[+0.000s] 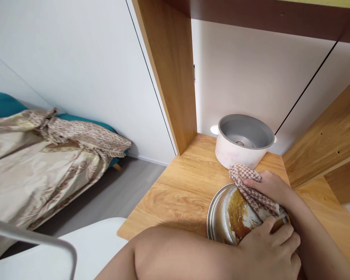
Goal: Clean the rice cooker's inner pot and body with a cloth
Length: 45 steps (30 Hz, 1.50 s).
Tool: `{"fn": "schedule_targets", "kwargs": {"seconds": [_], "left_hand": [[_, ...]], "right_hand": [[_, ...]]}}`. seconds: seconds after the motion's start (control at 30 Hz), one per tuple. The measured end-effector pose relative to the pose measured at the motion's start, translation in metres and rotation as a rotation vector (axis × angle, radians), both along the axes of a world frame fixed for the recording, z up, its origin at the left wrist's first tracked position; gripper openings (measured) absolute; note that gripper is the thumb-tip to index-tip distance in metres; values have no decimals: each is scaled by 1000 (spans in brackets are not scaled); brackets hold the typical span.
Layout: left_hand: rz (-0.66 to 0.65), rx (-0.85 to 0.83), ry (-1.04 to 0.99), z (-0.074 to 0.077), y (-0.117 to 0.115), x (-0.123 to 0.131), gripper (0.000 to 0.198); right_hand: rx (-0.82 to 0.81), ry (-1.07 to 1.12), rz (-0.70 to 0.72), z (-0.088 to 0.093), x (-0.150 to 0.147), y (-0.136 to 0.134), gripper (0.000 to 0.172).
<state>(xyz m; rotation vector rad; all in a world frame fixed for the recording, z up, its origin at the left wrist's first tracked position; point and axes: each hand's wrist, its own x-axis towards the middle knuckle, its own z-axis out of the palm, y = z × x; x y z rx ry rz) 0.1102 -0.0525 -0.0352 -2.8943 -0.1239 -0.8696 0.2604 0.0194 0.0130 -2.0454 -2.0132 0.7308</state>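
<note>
"Left forearm [186,251] is lying closest to us. What is it leading to?"

"Metal pot [221,217], tipped on the table [175,198]. Its rim is facing left, and brown stains are showing on the outside. The left hand [270,252] is resting half-curled over it; the thumb is hiding from view, so I cannot tell whether it's gripping."

"And the right hand [270,186]?"

"It's pinching a checked cloth [243,179] between thumb and fingers, against the stained metal."

"Anything crowding them?"

"Cloth and left forearm are covering parts of that pot. A white pot [236,157] with a grey inside is standing just behind; I cannot tell whether the cloth is touching it. Wooden panels [175,77] are flanking the table, under a dark shelf [251,21]."

"Farther out?"

"A grey bar [46,239] is curving over a white surface [99,237], and a patterned cover [46,163] is draping a teal sofa [4,103] at far left."
</note>
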Motion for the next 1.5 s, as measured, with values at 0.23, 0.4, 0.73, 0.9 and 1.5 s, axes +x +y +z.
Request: {"fn": "schedule_targets", "kwargs": {"seconds": [0.23,0.4,0.73,0.9,1.5], "left_hand": [[6,3,1,0,0,1,20],[4,-14,0,0,-1,1,20],[17,-15,11,0,0,1,20],[12,-16,-7,1,-1,3,20],[24,-23,9,5,-2,4,21]], "right_hand": [[-22,41,16,1,1,0,59],[3,-135,-73,4,-4,-2,57],[-8,-148,-56,5,-6,-1,60],[-20,-229,-143,5,-10,-3,63],[6,-22,49,0,-1,-1,59]]}}
